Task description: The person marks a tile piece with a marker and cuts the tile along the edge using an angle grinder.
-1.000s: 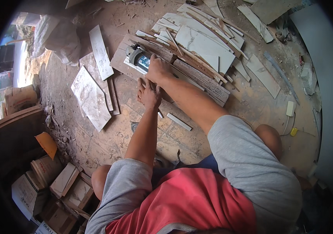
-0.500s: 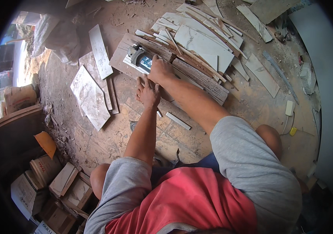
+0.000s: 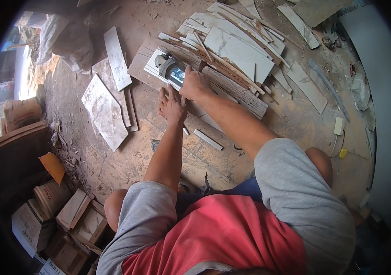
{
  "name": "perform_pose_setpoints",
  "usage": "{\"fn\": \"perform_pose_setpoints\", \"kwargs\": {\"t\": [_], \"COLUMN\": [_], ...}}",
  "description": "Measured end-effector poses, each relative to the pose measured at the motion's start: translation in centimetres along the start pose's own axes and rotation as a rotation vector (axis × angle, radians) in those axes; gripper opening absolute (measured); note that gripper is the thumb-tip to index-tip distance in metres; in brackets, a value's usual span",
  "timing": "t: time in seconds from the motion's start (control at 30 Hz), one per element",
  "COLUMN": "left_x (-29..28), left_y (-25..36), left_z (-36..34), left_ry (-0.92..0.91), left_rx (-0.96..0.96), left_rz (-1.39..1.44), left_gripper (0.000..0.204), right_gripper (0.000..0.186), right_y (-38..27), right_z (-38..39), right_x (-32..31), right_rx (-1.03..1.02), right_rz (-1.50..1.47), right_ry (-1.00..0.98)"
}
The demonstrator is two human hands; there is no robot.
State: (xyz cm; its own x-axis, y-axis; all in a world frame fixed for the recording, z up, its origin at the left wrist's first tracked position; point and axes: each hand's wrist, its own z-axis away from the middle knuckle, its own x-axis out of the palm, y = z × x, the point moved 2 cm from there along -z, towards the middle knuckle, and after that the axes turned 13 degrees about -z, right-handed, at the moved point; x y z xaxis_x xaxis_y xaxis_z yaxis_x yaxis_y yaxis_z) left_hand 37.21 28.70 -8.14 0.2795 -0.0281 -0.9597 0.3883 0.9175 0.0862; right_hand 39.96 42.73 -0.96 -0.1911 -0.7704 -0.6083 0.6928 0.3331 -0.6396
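Observation:
My right hand (image 3: 194, 84) is wrapped round the rear of a tile cutter (image 3: 175, 73), a handheld power saw with a grey metal guard and a blue body. The cutter rests on a white tile piece (image 3: 151, 65), which lies on a wider greyish board or slab (image 3: 141, 68). Just nearer to me, my left hand (image 3: 173, 108) lies with its fingers stretched and somewhat apart at the near edge of these pieces. It holds nothing that I can see. The saw's blade is hidden beneath the tool.
Marbled tile offcuts (image 3: 234, 50) are heaped beyond the cutter, beside a rough plank (image 3: 236, 89). Broken tiles (image 3: 104, 110) lie at the left. A narrow white strip (image 3: 208, 139) sits near my knees. Cardboard boxes (image 3: 74, 211) stand lower left; a corded white socket block (image 3: 339, 126) lies right.
The cutter and my right hand have shifted a little to the right and toward me, baring more of the white tile behind the tool. My left hand stays nearly in place.

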Motion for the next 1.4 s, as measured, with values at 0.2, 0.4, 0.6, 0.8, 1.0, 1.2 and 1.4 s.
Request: {"fn": "perform_pose_setpoints", "kwargs": {"t": [0.2, 0.4, 0.6, 0.8, 1.0, 1.2, 1.4], "left_x": [0.0, 0.1, 0.1, 0.2, 0.0, -0.1, -0.1], "left_y": [-0.1, -0.2, -0.1, -0.2, 0.1, 0.0, -0.1], "left_z": [0.0, 0.0, 0.0, -0.1, 0.0, 0.0, 0.0], "left_ry": [0.005, 0.017, 0.017, 0.001, 0.011, 0.010, 0.010], "left_rx": [-0.001, 0.003, -0.008, -0.016, -0.012, -0.017, -0.019], "left_rz": [-0.010, -0.019, -0.022, -0.011, -0.017, -0.021, -0.025], "left_gripper": [0.080, 0.081, 0.080, 0.082, 0.080, 0.082, 0.082], "right_gripper": [0.062, 0.069, 0.074, 0.073, 0.071, 0.069, 0.070], "right_y": [0.6, 0.8, 1.2, 1.8, 2.8, 3.2, 3.4], "right_z": [1.1, 1.8, 2.2, 2.2, 2.0, 2.2, 2.4], "right_x": [-0.5, -0.9, -0.9, -1.0, -0.9, -0.8, -0.9], "right_rx": [0.008, 0.016, 0.022, -0.026, -0.042, -0.043, -0.043], "right_rz": [-0.019, 0.005, 0.011, 0.022, 0.031, 0.023, 0.029], "right_ry": [0.000, -0.008, -0.005, -0.004, 0.005, 0.005, -0.003]}}
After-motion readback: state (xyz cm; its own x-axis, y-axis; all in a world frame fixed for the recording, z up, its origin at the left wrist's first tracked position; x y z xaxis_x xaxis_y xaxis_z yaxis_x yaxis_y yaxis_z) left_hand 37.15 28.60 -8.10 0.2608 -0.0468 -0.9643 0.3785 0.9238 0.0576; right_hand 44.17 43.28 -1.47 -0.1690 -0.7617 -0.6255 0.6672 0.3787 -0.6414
